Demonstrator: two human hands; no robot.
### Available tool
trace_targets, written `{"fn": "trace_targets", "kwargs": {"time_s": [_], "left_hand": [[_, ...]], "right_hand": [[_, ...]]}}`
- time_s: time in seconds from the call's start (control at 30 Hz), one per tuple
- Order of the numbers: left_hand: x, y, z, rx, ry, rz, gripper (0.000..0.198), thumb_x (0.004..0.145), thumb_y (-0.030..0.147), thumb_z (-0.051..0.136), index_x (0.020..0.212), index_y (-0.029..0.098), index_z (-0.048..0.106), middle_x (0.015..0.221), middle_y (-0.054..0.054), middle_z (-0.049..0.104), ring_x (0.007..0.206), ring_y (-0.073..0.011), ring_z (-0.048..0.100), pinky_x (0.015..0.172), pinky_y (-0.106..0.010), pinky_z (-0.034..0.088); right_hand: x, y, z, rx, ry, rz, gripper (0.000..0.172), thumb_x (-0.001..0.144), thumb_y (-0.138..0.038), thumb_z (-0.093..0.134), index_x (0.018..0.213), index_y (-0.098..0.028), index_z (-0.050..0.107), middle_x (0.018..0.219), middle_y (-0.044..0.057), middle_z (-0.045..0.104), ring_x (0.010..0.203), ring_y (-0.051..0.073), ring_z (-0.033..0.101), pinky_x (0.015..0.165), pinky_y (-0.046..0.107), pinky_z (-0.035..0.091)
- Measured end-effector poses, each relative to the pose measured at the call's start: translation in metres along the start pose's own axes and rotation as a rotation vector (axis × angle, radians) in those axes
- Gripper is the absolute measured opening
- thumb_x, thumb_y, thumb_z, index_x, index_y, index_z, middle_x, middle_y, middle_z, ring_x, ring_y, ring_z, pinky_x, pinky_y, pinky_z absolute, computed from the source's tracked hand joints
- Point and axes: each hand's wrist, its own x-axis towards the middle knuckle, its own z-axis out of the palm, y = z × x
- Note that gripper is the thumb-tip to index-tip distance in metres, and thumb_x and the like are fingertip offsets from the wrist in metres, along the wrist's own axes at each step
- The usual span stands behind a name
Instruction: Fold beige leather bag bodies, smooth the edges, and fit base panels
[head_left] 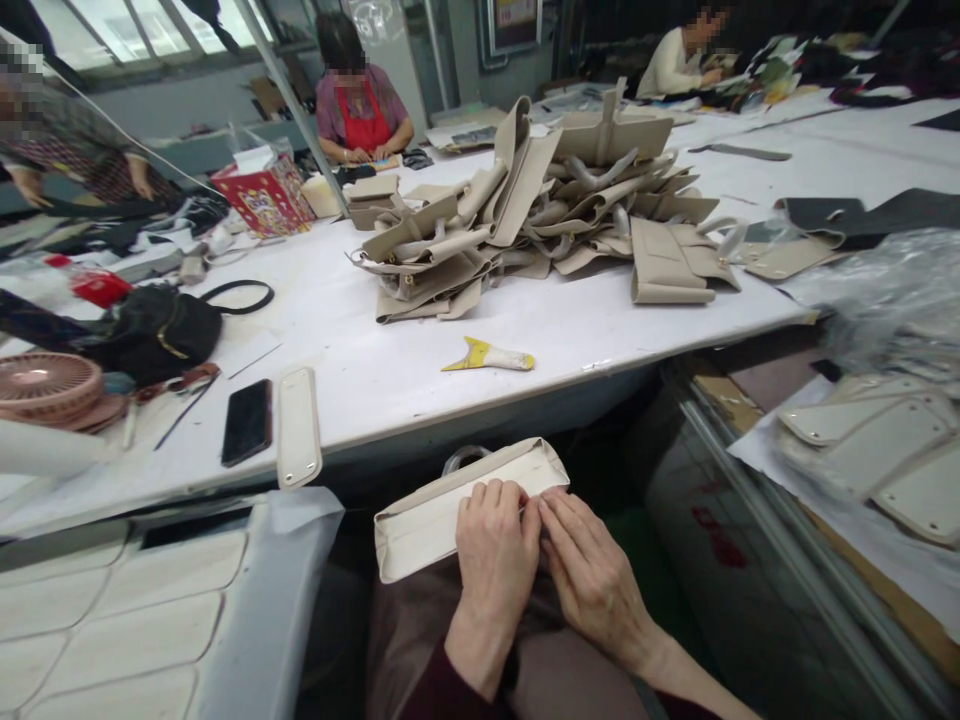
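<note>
A beige bag piece (pixel 420 535) with a pale, box-shaped base rests over my lap, its base facing up. A clear-wrapped handle (pixel 465 458) shows behind its far edge. My left hand (pixel 496 550) lies across the near edge, fingers curled and closed on it. At the right end, my right hand (pixel 592 565) pinches the near edge close to the corner, its fingertips touching those of my left hand. What lies under the fingers is hidden.
Beige bag pieces (pixel 540 210) are heaped on the white table (pixel 360 390). A yellow-and-white tool (pixel 491 355), a phone (pixel 247 422) and an oblong panel (pixel 298 425) lie nearer. More panels (pixel 157 610) fill a tray at left; others (pixel 892 440) lie right. Several people work beyond.
</note>
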Motion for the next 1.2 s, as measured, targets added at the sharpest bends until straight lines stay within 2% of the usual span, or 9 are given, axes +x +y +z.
{"fn": "trace_targets", "kwargs": {"time_s": [0.07,0.17,0.23,0.33,0.73,1.2], "left_hand": [[-0.003,0.0,-0.002,0.002,0.031,0.012,0.005,0.091,0.022,0.057,0.09,0.019,0.061,0.084,-0.004,0.064,0.082,-0.023,0.055,0.074,-0.037,0.036],[-0.007,-0.004,-0.006,-0.019,0.07,0.015,0.011,0.092,0.022,0.057,0.101,0.019,0.061,0.088,-0.005,0.065,0.084,-0.023,0.056,0.076,-0.037,0.036],[-0.011,-0.008,-0.01,-0.026,0.06,0.001,0.007,0.093,0.023,0.055,0.091,0.021,0.062,0.087,-0.004,0.065,0.084,-0.0229,0.056,0.076,-0.037,0.035],[-0.017,-0.017,-0.014,-0.044,0.033,-0.041,0.012,0.093,0.024,0.055,0.083,0.022,0.061,0.085,-0.002,0.064,0.084,-0.0226,0.056,0.076,-0.037,0.035],[-0.029,-0.038,-0.021,-0.081,0.056,-0.134,0.012,0.091,0.024,0.057,0.081,0.022,0.061,0.085,-0.002,0.065,0.086,-0.0231,0.056,0.077,-0.038,0.035],[-0.047,-0.063,-0.035,-0.079,0.131,-0.19,0.011,0.09,0.023,0.058,0.08,0.022,0.062,0.083,-0.002,0.066,0.084,-0.0234,0.057,0.081,-0.04,0.035]], "right_hand": [[0.0,-0.001,0.0,-0.008,-0.003,0.006,0.055,0.093,-0.008,0.049,0.147,-0.009,0.039,0.139,0.018,0.054,0.132,0.03,0.048,0.105,0.052,0.049],[0.002,-0.002,0.001,-0.01,-0.014,0.014,0.054,0.093,-0.01,0.049,0.147,-0.01,0.04,0.139,0.017,0.054,0.132,0.03,0.047,0.106,0.052,0.049],[0.003,-0.003,0.002,-0.012,-0.022,0.021,0.052,0.093,-0.011,0.05,0.145,-0.009,0.042,0.139,0.017,0.054,0.132,0.03,0.047,0.106,0.053,0.048],[0.004,-0.005,0.005,-0.018,-0.025,0.026,0.049,0.093,-0.012,0.051,0.142,-0.009,0.046,0.137,0.017,0.055,0.132,0.03,0.047,0.107,0.053,0.047],[0.013,-0.03,0.02,0.024,-0.023,-0.073,0.045,0.092,-0.009,0.053,0.136,-0.004,0.049,0.129,0.021,0.058,0.126,0.032,0.049,0.1,0.053,0.05],[0.017,-0.057,0.036,0.036,-0.06,-0.173,0.045,0.09,-0.005,0.051,0.135,-0.002,0.05,0.129,0.02,0.057,0.127,0.031,0.047,0.102,0.051,0.049]]}}
